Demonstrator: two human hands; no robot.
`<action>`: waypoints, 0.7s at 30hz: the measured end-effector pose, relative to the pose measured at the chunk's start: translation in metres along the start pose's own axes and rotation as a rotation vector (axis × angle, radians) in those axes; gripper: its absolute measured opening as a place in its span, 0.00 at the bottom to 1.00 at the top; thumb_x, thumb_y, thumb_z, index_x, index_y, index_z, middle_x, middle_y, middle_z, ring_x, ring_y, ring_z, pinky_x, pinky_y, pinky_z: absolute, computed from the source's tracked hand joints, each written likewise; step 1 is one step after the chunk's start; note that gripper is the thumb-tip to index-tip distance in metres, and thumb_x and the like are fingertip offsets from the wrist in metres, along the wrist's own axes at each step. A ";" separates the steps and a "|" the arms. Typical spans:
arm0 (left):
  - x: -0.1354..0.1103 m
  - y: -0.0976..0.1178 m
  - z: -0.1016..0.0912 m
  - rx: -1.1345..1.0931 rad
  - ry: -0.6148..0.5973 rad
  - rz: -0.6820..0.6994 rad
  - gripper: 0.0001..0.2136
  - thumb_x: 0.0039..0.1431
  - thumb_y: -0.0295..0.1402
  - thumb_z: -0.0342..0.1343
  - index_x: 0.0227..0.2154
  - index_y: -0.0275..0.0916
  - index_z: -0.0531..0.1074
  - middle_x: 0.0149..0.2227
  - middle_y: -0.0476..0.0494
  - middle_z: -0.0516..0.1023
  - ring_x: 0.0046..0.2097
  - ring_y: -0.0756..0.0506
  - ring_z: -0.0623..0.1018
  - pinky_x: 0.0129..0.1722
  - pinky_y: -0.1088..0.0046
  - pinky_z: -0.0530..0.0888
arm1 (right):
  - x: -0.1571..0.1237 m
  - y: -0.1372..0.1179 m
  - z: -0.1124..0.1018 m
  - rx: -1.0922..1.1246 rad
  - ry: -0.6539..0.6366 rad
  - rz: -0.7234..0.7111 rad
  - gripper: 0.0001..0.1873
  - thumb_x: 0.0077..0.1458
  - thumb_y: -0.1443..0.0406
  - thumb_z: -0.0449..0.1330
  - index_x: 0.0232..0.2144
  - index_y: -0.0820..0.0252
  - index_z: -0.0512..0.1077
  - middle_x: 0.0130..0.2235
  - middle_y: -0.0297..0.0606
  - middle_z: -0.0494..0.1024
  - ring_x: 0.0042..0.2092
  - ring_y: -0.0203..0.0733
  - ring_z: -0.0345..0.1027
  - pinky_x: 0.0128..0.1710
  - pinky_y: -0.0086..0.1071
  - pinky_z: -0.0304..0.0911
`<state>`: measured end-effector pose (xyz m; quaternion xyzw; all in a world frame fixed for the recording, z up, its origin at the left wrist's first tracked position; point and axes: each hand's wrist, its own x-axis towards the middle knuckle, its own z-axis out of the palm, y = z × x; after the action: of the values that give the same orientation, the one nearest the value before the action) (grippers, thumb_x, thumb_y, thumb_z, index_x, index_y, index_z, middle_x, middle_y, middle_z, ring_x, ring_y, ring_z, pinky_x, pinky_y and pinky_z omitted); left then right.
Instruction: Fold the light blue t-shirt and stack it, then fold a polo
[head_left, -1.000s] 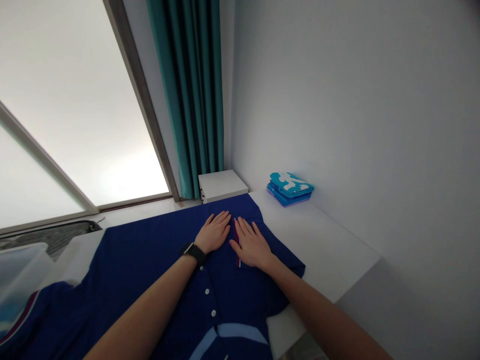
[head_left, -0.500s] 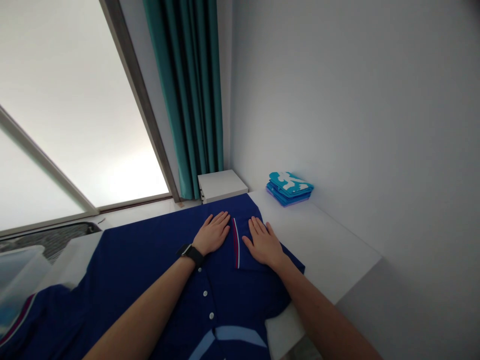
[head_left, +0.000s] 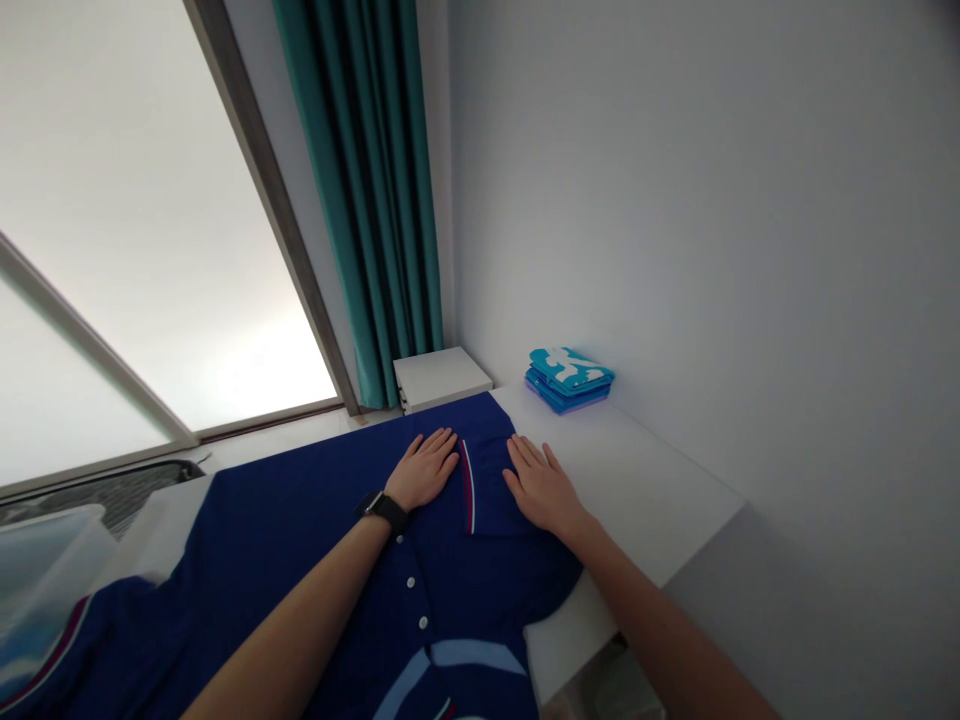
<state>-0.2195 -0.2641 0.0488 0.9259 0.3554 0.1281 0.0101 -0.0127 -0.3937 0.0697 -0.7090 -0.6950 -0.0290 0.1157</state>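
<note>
A dark blue polo shirt (head_left: 300, 510) with white buttons and a light blue collar lies spread over the white table (head_left: 652, 490). My left hand (head_left: 424, 470), with a black watch on its wrist, rests flat and open on the shirt's body. Just right of it, my right hand (head_left: 544, 490) lies flat and open on the folded-in sleeve, near the shirt's right edge. The sleeve's red and white striped cuff (head_left: 469, 487) shows between the two hands.
A stack of folded turquoise and blue clothes (head_left: 568, 377) sits at the table's far corner by the wall. A small white cabinet (head_left: 441, 377) stands beyond the table under a teal curtain (head_left: 375, 200). A clear plastic bin (head_left: 45, 565) is at the left edge.
My right hand has slid to the right across the folded sleeve, away from the striped cuff. My left hand has stayed in place.
</note>
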 end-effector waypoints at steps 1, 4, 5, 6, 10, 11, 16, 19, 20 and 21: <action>0.000 0.000 0.000 -0.010 -0.003 -0.005 0.24 0.70 0.42 0.34 0.63 0.41 0.58 0.66 0.46 0.58 0.67 0.45 0.56 0.66 0.57 0.54 | -0.004 0.006 -0.002 -0.005 -0.003 0.010 0.30 0.65 0.58 0.39 0.66 0.64 0.53 0.67 0.45 0.54 0.68 0.45 0.44 0.66 0.48 0.36; 0.001 -0.003 0.000 -0.050 -0.005 -0.018 0.24 0.70 0.42 0.34 0.64 0.41 0.58 0.66 0.45 0.59 0.67 0.45 0.57 0.66 0.57 0.54 | -0.017 0.025 -0.004 -0.020 -0.047 0.077 0.30 0.65 0.60 0.39 0.65 0.63 0.54 0.67 0.43 0.55 0.67 0.46 0.46 0.65 0.49 0.41; 0.001 -0.004 -0.001 -0.066 -0.002 -0.025 0.24 0.70 0.42 0.34 0.63 0.41 0.58 0.65 0.45 0.60 0.67 0.45 0.58 0.66 0.57 0.54 | -0.020 0.030 -0.005 -0.024 -0.069 0.100 0.30 0.65 0.60 0.39 0.65 0.63 0.54 0.67 0.43 0.55 0.67 0.46 0.46 0.65 0.49 0.43; 0.002 -0.004 -0.002 -0.084 0.007 -0.040 0.24 0.70 0.42 0.34 0.63 0.40 0.59 0.65 0.43 0.61 0.66 0.45 0.59 0.65 0.57 0.55 | -0.022 0.035 -0.005 -0.028 -0.092 0.115 0.30 0.65 0.60 0.39 0.65 0.64 0.55 0.67 0.44 0.55 0.67 0.46 0.47 0.65 0.48 0.44; 0.009 0.013 -0.014 -0.104 0.096 -0.063 0.25 0.69 0.40 0.34 0.62 0.34 0.61 0.64 0.39 0.63 0.65 0.43 0.61 0.64 0.60 0.58 | -0.027 0.045 -0.004 -0.027 -0.151 0.130 0.30 0.65 0.58 0.39 0.65 0.64 0.56 0.67 0.44 0.55 0.67 0.45 0.46 0.65 0.48 0.43; 0.011 0.024 -0.017 -0.093 0.114 -0.026 0.25 0.69 0.40 0.35 0.62 0.34 0.61 0.64 0.38 0.62 0.66 0.43 0.60 0.65 0.60 0.56 | -0.028 0.046 -0.003 -0.022 -0.157 0.132 0.30 0.65 0.58 0.38 0.65 0.63 0.55 0.67 0.43 0.54 0.68 0.45 0.45 0.65 0.48 0.42; 0.015 0.091 -0.016 -0.039 0.066 0.243 0.26 0.68 0.43 0.38 0.64 0.38 0.56 0.67 0.41 0.57 0.68 0.43 0.54 0.65 0.60 0.54 | -0.031 0.046 0.005 -0.039 -0.140 0.151 0.32 0.65 0.54 0.38 0.66 0.60 0.52 0.68 0.40 0.49 0.69 0.44 0.39 0.66 0.49 0.35; 0.015 0.112 -0.005 -0.015 0.017 0.191 0.26 0.67 0.45 0.39 0.63 0.38 0.57 0.67 0.40 0.57 0.68 0.40 0.53 0.65 0.56 0.53 | -0.033 0.045 0.008 -0.061 -0.121 0.150 0.33 0.65 0.52 0.38 0.67 0.60 0.51 0.68 0.40 0.49 0.69 0.45 0.38 0.66 0.50 0.33; 0.014 0.114 -0.002 -0.013 0.002 0.158 0.27 0.66 0.47 0.39 0.63 0.39 0.58 0.67 0.39 0.57 0.68 0.39 0.54 0.65 0.54 0.53 | -0.034 0.045 0.008 -0.062 -0.119 0.146 0.33 0.65 0.52 0.38 0.66 0.61 0.51 0.68 0.41 0.49 0.69 0.45 0.38 0.66 0.49 0.33; 0.013 0.114 0.002 -0.013 -0.011 0.132 0.28 0.66 0.48 0.39 0.63 0.39 0.58 0.67 0.39 0.57 0.68 0.37 0.54 0.65 0.52 0.53 | -0.034 0.044 0.008 -0.062 -0.115 0.142 0.33 0.65 0.52 0.38 0.66 0.61 0.51 0.68 0.41 0.49 0.69 0.45 0.38 0.66 0.50 0.33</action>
<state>-0.1348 -0.3405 0.0629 0.9478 0.2929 0.1257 0.0096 0.0289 -0.4259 0.0499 -0.7601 -0.6475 -0.0012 0.0553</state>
